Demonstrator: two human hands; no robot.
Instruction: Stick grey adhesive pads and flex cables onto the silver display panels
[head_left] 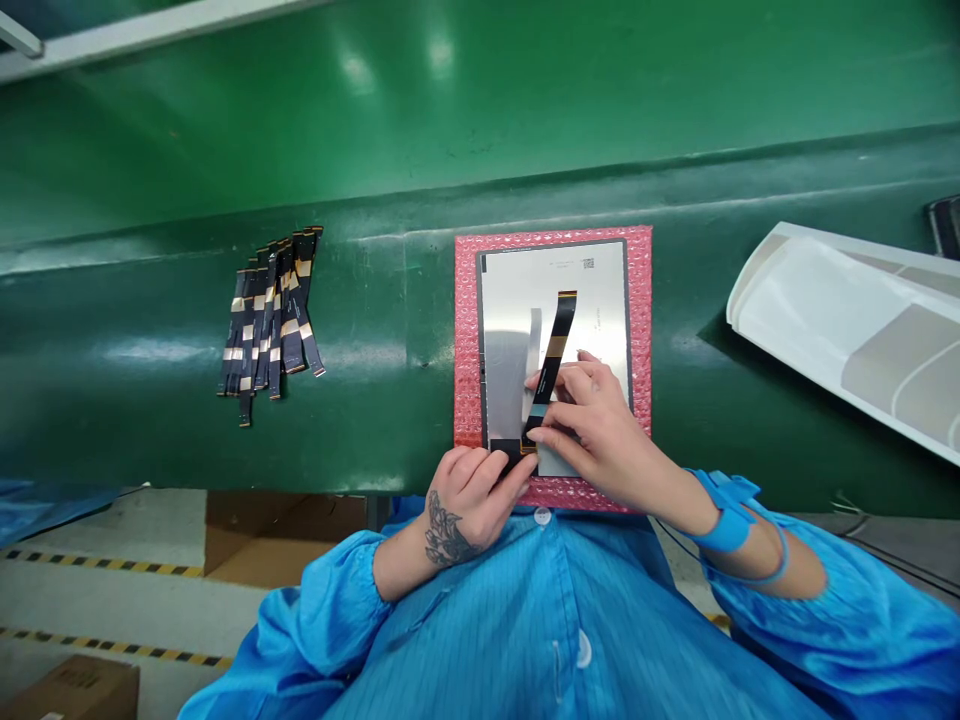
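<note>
A flat display panel [551,270] with a silvery back lies on a sheet of pink bubble wrap [641,330]. My right hand [592,425] pinches the lower end of a black flex cable [557,345] with gold bands, near the panel's bottom edge. The cable's far end slants up and away above the panel, which mirrors it. My left hand [472,495] has its fingers curled over the panel's lower edge, thumb and forefinger gripping beside the cable's lower end. Fingertips partly hide the spot where cable and panel meet.
Several similar flex cables [270,310] lie in an overlapping pile on the green tabletop [375,390] at left. A white, curved sheet-like object [847,320] rests at right, near a dark object [946,225]. Cardboard boxes [277,540] stand on the floor below.
</note>
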